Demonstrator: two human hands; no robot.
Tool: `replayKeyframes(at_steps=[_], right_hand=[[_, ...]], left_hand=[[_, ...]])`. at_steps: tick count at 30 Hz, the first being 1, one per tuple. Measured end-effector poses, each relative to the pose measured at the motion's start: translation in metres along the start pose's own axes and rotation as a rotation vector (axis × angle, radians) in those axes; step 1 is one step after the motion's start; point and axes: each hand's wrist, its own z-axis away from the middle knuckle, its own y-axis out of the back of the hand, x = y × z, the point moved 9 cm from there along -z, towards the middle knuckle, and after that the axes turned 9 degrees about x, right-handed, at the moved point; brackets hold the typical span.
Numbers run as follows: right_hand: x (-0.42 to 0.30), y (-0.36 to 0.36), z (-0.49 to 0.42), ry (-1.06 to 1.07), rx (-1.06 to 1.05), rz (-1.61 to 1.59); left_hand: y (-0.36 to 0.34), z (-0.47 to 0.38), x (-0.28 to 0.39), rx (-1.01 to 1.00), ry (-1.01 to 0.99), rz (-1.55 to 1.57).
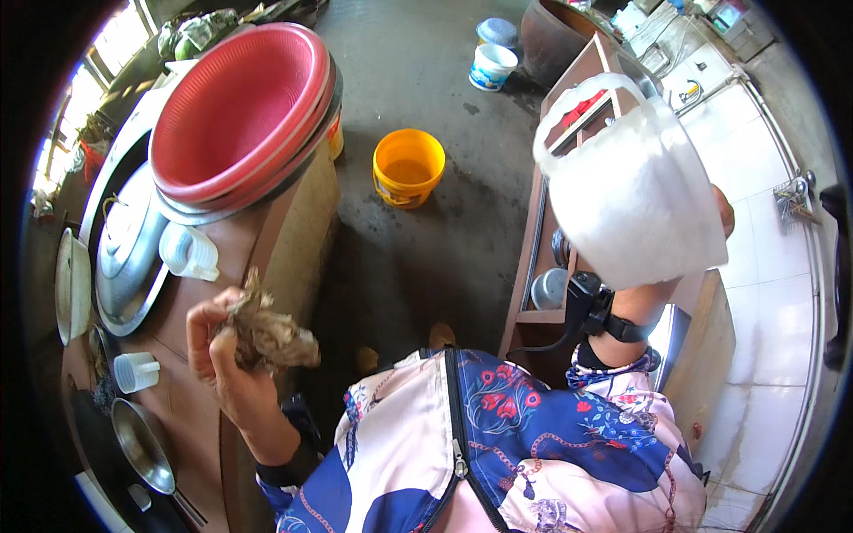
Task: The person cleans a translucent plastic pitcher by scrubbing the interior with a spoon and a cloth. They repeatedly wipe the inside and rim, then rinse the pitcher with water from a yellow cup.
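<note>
My left hand (230, 363) pinches a crumpled, greyish-brown rag (273, 333) between thumb and fingers, held over the edge of the brown countertop (190, 400). On the right, my right hand (722, 212) grips a whitish plastic tub (633, 193) with a looped handle, raised and tilted. The tub covers most of that hand; some fingers show past its far side. A translucent plastic cup (189, 252) lies on the left counter, close to the rag. Another such cup (136, 372) is farther down the same counter.
Stacked red plastic basins (243, 113) sit at the left counter's far end, beside a metal lid (130, 246). A long-handled pan (143, 443) lies nearer. On the floor stand a yellow bucket (408, 166) and a white bucket (493, 66). An open-shelved cabinet (526, 266) runs along the right.
</note>
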Motion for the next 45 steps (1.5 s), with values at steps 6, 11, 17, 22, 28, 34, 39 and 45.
replayKeyframes(at_steps=[6, 11, 17, 22, 28, 34, 39, 45], right_hand=[[0.002, -0.076, 0.018, -0.636, -0.530, -0.724], [-0.009, -0.057, 0.031, -0.821, -0.627, -0.501], [0.012, -0.028, 0.051, -0.576, -0.240, -0.591], [0.029, -0.011, 0.059, -0.207, -0.072, -0.528], [0.031, -0.023, 0.040, -0.112, -0.118, -0.239], [0.028, -0.038, 0.039, -0.046, -0.157, -0.080], [0.025, -0.039, 0.040, 0.001, -0.178, 0.057], [0.023, -0.046, 0.039, 0.068, -0.187, 0.236]], left_hand=[[0.041, 0.020, -0.014, 0.146, 0.129, 0.009], [0.028, 0.035, -0.012, 0.088, 0.099, -0.020], [0.020, 0.050, -0.015, 0.086, 0.139, -0.029], [-0.008, 0.058, -0.013, 0.033, 0.150, 0.019], [-0.080, 0.062, 0.019, -0.224, 0.066, 0.074], [-0.153, 0.077, 0.085, -0.533, -0.602, -0.087], [-0.170, 0.079, 0.089, -0.421, -0.910, -0.231], [-0.152, 0.060, 0.076, -0.174, -0.920, -0.335]])
